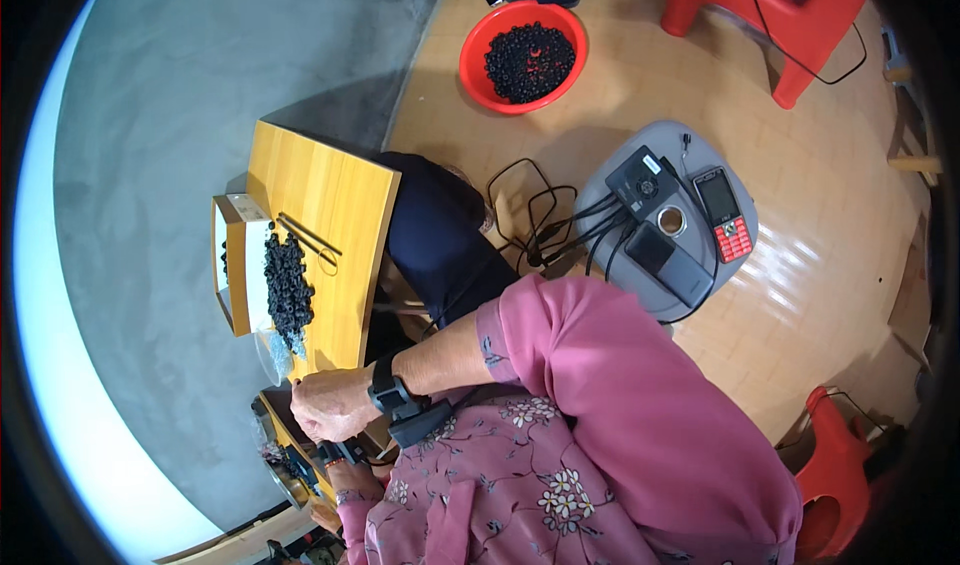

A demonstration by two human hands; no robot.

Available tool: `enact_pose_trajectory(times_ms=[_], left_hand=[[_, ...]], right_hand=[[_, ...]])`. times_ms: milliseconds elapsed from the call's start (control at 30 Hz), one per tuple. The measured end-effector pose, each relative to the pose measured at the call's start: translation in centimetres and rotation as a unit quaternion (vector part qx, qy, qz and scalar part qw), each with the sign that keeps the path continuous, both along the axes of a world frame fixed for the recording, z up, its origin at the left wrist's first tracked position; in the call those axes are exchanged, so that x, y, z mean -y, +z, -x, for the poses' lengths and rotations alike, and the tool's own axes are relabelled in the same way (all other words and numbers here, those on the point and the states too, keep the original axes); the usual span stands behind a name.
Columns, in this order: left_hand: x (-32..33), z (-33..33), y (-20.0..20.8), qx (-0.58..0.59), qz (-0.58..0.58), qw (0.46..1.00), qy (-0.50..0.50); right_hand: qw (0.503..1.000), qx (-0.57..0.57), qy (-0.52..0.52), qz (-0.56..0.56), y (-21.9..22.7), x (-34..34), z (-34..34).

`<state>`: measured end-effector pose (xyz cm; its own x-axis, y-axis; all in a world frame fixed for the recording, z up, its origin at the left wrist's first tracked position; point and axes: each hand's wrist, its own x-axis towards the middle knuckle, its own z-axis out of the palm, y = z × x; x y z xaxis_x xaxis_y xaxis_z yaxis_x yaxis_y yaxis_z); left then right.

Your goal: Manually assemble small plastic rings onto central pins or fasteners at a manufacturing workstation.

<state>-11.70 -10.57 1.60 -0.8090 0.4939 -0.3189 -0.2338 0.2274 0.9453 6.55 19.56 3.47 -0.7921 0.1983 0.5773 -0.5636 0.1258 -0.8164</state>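
My right hand (330,405) is closed in a fist at the near end of the wooden table (335,180). Whatever its fingers hold, if anything, is hidden. A black strap with a device (400,395) goes round that wrist. Of my left arm, the pink sleeve and the wrist with a red bracelet (345,465) show below; the left hand is hidden behind the right one. Just beyond my right hand lies a clear plastic bag (275,355). Past it spreads a heap of small black pieces (288,285), with two thin dark sticks (308,233) and a yellow loop (328,257) alongside.
An open box (237,275) stands beside the heap, against the grey wall. On the floor is a red basin (580,55) of black pieces. A grey stool (605,180) carries a keypad phone (725,210), black devices and cables. Red stools (825,25) stand right.
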Motion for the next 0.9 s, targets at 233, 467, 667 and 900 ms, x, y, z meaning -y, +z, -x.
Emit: enact_pose_trajectory(times_ms=[233,467,667,900], left_hand=[[2.3,1.1,-1.8,-0.002,0.062,0.996,0.063],[-9.8,2.8,-3.3,-0.042,-0.141,0.989,0.036],[-12.1,1.5,-1.4,-0.041,-0.099,0.988,0.115],[-12.5,0.8,-0.8,-0.031,-0.069,0.988,0.134]], right_hand=[[0.998,-0.016,-0.053,0.018,0.8,-4.1,-1.1],[0.938,-0.158,-0.204,0.232,2.3,-17.9,-3.8],[0.847,-0.013,-0.363,0.388,-5.7,-34.2,-3.3],[0.792,0.39,-0.413,0.225,-31.8,-37.0,6.1]])
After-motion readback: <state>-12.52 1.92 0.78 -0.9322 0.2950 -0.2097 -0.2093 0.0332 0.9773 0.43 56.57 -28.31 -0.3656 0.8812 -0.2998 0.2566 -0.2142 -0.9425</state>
